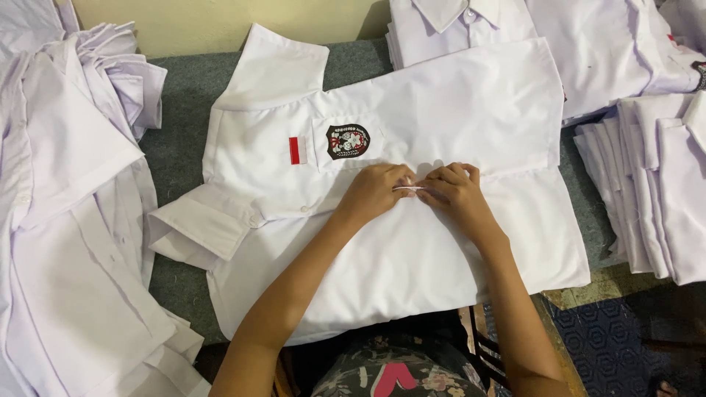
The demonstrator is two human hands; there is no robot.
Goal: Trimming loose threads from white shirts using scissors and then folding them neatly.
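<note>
A white short-sleeved shirt point(412, 213) lies spread flat across the grey-covered bench point(180, 158), front side up, its chest pocket with a dark round badge point(347, 141) and a small red-and-white patch point(294, 150) toward the far left. The left hand point(375, 190) and right hand point(457, 192) meet at the middle of the shirt, fingertips together, pinching at the front edge where the two halves close; whether a button sits between them I cannot tell. The cloth looks thin, soft and light, likely to slide and wrinkle, so it is best taken by a seam, hem or the buttoned edge. To the left sprawls a loose heap of white shirts point(73, 220); neatly folded stacks sit at the far side point(456, 29) and at the right point(654, 198).
</note>
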